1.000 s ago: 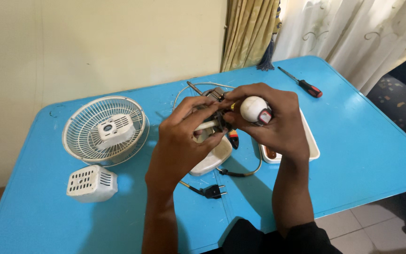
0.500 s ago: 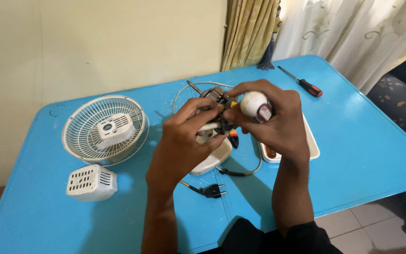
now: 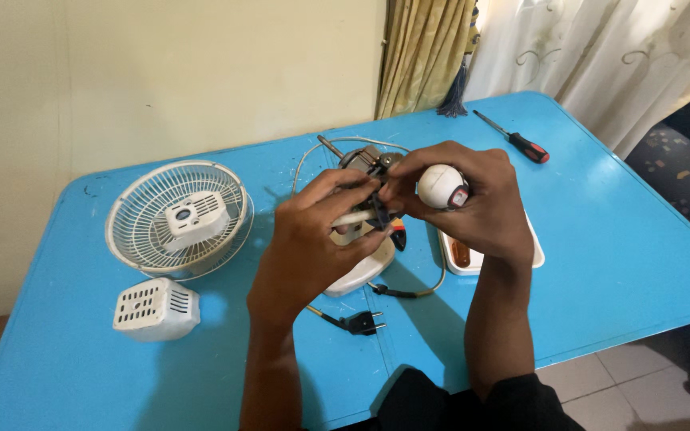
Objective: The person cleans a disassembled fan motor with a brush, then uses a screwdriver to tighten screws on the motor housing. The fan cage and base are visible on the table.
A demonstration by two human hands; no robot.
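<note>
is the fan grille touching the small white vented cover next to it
Apart. The head view shows the fan grille and the white vented cover with a strip of blue table between them.

Left hand (image 3: 313, 239) and right hand (image 3: 473, 199), fingers curled

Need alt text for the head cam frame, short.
Two bare hands work over a blue table: the left hand steadies a small fan motor assembly on its white base, while the right hand grips a white round-handled tool. A white fan grille, vented cover, black plug and red-handled screwdriver lie around.
</note>
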